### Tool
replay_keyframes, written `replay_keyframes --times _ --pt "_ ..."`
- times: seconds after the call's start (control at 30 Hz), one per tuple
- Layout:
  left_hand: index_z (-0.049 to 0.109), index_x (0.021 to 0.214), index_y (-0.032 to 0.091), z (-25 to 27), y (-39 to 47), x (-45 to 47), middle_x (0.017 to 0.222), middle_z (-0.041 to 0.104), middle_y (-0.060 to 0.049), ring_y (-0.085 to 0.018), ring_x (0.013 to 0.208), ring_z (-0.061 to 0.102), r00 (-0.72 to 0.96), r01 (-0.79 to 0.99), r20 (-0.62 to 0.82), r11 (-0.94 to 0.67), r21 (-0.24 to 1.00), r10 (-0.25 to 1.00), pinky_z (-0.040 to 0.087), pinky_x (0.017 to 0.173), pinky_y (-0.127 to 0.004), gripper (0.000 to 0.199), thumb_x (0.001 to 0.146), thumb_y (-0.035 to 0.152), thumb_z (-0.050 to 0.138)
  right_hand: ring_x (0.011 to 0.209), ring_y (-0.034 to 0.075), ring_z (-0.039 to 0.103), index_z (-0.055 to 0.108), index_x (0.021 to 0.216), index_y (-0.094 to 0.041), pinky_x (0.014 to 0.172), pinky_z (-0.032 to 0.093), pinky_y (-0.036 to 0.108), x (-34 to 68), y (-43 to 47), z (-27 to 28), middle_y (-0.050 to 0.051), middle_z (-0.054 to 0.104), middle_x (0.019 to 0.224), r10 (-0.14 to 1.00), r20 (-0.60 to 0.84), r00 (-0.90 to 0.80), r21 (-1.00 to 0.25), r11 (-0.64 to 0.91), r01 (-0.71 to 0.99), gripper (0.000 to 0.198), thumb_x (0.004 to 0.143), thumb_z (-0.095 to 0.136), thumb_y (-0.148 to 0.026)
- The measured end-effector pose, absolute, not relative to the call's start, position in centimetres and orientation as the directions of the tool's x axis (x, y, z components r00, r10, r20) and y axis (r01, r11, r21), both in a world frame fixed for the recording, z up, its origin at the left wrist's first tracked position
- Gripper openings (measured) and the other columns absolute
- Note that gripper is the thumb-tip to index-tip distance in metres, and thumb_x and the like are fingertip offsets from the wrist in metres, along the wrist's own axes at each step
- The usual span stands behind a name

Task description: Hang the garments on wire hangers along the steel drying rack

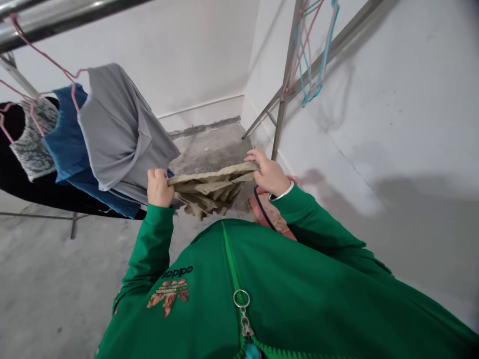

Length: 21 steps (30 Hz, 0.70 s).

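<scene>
A khaki garment (211, 187) is stretched sideways in front of me, its top band pulled taut and the rest hanging below in crumpled folds. Which kind of garment it is, I cannot tell. My left hand (160, 188) is closed round the band's left end, close to the hem of a hanging grey top (119, 129). At the other end, my right hand (272, 174) pinches the band between thumb and fingers. Part of a pink bucket or basket (275, 214) with a dark rim shows below my right wrist.
A metal rail (75, 22) at upper left carries pink hangers with the grey top, a blue garment (69, 134), a patterned one (35, 137) and a black one. Blue and pink hangers (312, 60) hang from the rack's leg (279, 124) by the right wall. Concrete floor lies below.
</scene>
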<state>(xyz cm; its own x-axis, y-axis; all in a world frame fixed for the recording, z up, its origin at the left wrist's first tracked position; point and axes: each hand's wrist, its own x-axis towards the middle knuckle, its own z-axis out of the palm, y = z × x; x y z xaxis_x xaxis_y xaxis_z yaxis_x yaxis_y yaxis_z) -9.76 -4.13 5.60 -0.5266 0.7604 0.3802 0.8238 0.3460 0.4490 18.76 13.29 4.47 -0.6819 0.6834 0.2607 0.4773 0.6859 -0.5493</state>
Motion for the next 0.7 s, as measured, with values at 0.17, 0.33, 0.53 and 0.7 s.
replay_keyframes --times 0.17,0.33,0.53,0.7 --pt "0.044 0.071 0.02 5.3 -2.7 -8.1 0.061 0.045 0.005 -0.01 0.056 0.043 -0.657 0.355 0.124 0.16 0.921 0.743 0.038 0.056 -0.021 0.018 0.062 0.01 0.055 0.107 0.028 0.059 0.053 0.123 -0.013 0.098 0.04 0.044 17.9 12.6 3.9 0.011 0.066 0.117 0.694 0.195 -0.693 -0.37 0.707 0.604 0.052 0.073 0.042 -0.005" --pt "0.044 0.076 0.021 5.8 0.1 -4.3 0.065 0.048 0.005 -0.007 0.053 0.044 -0.601 0.026 0.033 -0.022 0.999 0.799 0.034 0.051 -0.018 0.02 0.066 0.022 0.061 0.119 0.03 0.05 0.05 0.128 -0.007 0.101 0.035 0.043 14.6 10.4 1.4 0.019 0.057 0.129 0.5 0.194 -0.844 -0.423 0.819 0.388 0.05 0.081 0.056 -0.022" --pt "0.042 0.081 0.022 6.1 0.7 -3.5 0.072 0.05 0.003 -0.009 0.059 0.047 -0.509 0.277 0.137 0.011 0.961 0.85 0.04 0.057 -0.021 0.009 0.079 0.024 0.05 0.097 0.025 0.058 0.06 0.108 -0.009 0.088 0.039 0.036 11.1 9.2 -0.5 0.016 0.066 0.102 0.49 0.164 -0.856 -0.526 0.778 0.344 0.033 0.089 0.052 -0.035" --pt "0.049 0.09 0.021 6.7 -0.8 -4.9 0.086 0.057 -0.003 -0.017 0.082 0.057 -0.458 0.686 0.293 0.125 0.717 0.839 0.047 0.077 -0.029 0.015 0.079 0.013 0.045 0.089 0.025 0.06 0.064 0.104 -0.009 0.079 0.04 0.034 11.6 10.5 -0.4 0.015 0.069 0.095 0.394 0.16 -0.905 -0.415 0.859 0.3 0.028 0.086 0.047 -0.022"
